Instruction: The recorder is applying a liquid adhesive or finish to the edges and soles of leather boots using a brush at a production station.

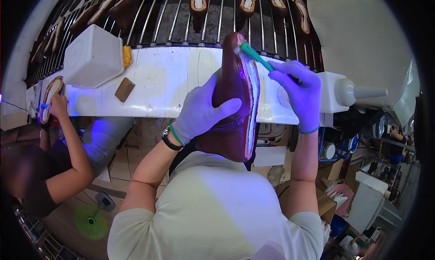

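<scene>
A dark brown boot (229, 87) is on its side in front of me, over the near edge of the white bench, with its pale, unsoled bottom turned to the right. My gloved left hand (199, 110) grips the boot around its middle, thumb across the upper. My gloved right hand (299, 81) is closed around the handle of a green brush (257, 57). The pale bristles touch the rim of the boot's bottom at its far end. A bluish-white sheen runs along that bottom.
Behind the white bench (156, 69) is a roller conveyor (163, 19) carrying several brown boots. On the bench are a white plastic container (93, 56), a yellow sponge (127, 57), a brown block (124, 89) and a white nozzle bottle (335, 92). A co-worker's hand (58, 106) works on another boot at left.
</scene>
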`<state>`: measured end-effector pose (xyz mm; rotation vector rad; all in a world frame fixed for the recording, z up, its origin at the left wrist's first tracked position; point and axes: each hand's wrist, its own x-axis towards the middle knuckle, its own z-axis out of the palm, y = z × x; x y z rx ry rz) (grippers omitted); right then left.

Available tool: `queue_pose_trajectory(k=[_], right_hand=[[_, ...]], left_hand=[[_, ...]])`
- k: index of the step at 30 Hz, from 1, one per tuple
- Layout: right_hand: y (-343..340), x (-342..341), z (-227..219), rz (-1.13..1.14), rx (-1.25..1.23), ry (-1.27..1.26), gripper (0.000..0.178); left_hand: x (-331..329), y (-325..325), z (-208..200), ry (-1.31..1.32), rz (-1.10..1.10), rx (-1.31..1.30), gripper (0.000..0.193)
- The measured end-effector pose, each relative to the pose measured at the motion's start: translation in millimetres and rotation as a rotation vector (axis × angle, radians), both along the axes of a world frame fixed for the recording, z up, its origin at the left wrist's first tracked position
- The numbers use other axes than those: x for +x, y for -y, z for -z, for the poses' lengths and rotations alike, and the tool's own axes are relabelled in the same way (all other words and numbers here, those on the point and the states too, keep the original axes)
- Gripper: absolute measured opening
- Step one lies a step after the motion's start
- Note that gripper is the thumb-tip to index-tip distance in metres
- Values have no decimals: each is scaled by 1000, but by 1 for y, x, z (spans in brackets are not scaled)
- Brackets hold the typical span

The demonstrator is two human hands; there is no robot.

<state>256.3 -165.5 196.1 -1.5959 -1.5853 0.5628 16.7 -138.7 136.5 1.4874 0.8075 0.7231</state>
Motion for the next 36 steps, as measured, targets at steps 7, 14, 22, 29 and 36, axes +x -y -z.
queue_pose_trajectory(k=[7,14,22,29,36], right_hand=[[-21,10,-8,34,24,-16,20],[-26,25,-17,-190,-126,-65,17],[-15,31,-19,-414,-219,-28,17],[0,33,-13,-482,-297,-48,24],[25,24,-2,-641,-429,-203,21]], left_hand=[[-4,-3,2,-177,42,94,89],[-7,-10,9,-6,78,-15,84],[-8,-11,12,259,97,-194,66],[-7,-15,19,270,9,-219,58],[-10,-19,21,272,-49,-223,56]])
